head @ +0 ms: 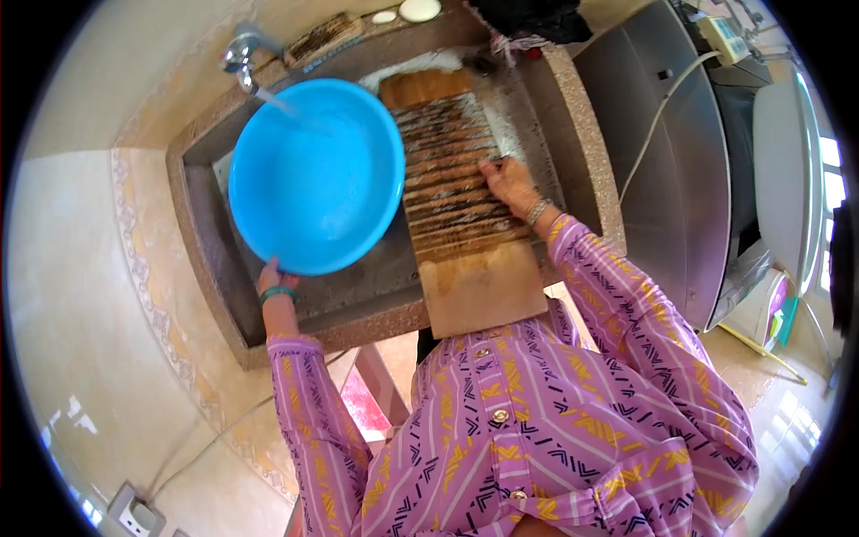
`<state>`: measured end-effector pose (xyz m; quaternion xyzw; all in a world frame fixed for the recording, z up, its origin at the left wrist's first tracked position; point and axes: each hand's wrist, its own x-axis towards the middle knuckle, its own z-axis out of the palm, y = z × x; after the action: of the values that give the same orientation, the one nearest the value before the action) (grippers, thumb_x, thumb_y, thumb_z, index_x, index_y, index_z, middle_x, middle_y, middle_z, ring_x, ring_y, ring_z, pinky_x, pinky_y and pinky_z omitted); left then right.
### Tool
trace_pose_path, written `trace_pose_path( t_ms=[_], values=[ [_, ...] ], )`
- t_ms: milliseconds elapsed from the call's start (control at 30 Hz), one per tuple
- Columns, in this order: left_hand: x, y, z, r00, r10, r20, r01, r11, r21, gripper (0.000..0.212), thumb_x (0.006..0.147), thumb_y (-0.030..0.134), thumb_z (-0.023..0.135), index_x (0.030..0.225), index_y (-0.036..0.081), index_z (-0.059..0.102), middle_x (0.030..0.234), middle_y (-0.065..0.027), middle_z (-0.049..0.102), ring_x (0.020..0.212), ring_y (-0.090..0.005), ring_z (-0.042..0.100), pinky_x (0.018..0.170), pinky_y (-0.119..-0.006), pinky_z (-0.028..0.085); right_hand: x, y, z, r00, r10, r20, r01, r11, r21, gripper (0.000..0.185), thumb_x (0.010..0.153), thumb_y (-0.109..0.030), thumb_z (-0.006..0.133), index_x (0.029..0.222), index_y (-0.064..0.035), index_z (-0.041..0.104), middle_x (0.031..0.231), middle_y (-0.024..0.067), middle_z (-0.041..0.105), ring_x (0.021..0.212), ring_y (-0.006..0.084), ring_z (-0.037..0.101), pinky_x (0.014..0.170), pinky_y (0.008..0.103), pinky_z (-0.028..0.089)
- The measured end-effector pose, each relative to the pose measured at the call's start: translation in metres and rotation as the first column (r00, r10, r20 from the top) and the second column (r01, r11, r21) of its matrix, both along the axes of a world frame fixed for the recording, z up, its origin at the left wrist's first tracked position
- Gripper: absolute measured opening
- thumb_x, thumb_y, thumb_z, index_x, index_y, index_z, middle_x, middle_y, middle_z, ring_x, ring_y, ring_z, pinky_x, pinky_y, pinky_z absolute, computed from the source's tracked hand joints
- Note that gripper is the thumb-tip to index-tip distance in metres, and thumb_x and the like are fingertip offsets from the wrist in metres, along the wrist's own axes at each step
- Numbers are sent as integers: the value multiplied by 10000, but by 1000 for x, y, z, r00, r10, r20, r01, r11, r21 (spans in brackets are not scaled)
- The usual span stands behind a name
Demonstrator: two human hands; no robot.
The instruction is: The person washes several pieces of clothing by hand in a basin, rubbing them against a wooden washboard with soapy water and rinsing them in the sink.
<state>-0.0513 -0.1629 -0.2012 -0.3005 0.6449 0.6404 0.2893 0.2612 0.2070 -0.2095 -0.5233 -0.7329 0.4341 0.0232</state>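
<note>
My left hand [275, 276] grips the near rim of a round blue plastic basin [322, 181], its thumb and fingers at the edge. Water runs from a chrome tap [243, 64] into the basin, and a little clear water seems to lie at its bottom. To the right a wooden washboard [463, 174] with dark, wet ridges leans over the sink's front edge, its plain lower end near my body. My right hand [508, 182] holds the washboard's right edge, thumb on the ridges. Basin and washboard both stand in a stone sink [594, 148].
On the back ledge lie a scrubbing brush [325, 37] and white soap pieces [419, 9]. A black plastic bag [537, 20] hangs at the back right corner. Right of the sink stands a grey metal appliance [651, 148] with a white cable [661, 111] across it. A tiled wall [74, 268] borders the left.
</note>
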Motion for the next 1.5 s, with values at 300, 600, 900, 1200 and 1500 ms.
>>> trace_pose_path(
  t_ms=[300,600,900,1200,1500],
  values=[
    [6,3,20,998,-46,-33,45,999,-19,437,887,231,534,1258,26,424,1214,-168,499,1088,-311,512,878,-508,456,-25,73,105,987,148,68,-163,873,460,680,726,-315,695,1232,-47,328,1062,221,449,967,407,526,761,480,472],
    [68,42,39,863,-202,-464,29,935,-353,294,821,174,612,1103,120,546,1029,-22,555,824,-140,493,592,-299,388,-79,207,159,960,116,254,-271,614,741,929,587,-559,745,1346,-236,318,1217,480,267,732,443,620,666,452,513],
    [113,70,21,880,-279,-384,218,956,-196,216,809,188,623,1020,171,577,941,33,555,826,-114,515,679,-284,440,-64,275,163,982,137,-132,29,576,817,557,639,-392,741,1112,-129,604,1041,270,560,887,396,595,806,443,491],
    [102,67,11,894,-166,-416,189,982,15,347,816,247,652,1103,82,548,991,-38,568,894,-171,537,728,-336,470,-51,116,320,591,258,-764,57,932,359,261,737,-47,672,975,36,604,860,101,662,769,178,634,675,275,531],
    [97,111,78,935,-90,-343,190,944,271,643,870,513,487,1342,101,345,1314,-144,417,1053,-308,498,805,-496,466,-160,3,200,707,-1,-707,-476,739,-477,457,820,-290,648,1107,25,485,886,137,622,625,207,642,466,268,538]
  ],
)
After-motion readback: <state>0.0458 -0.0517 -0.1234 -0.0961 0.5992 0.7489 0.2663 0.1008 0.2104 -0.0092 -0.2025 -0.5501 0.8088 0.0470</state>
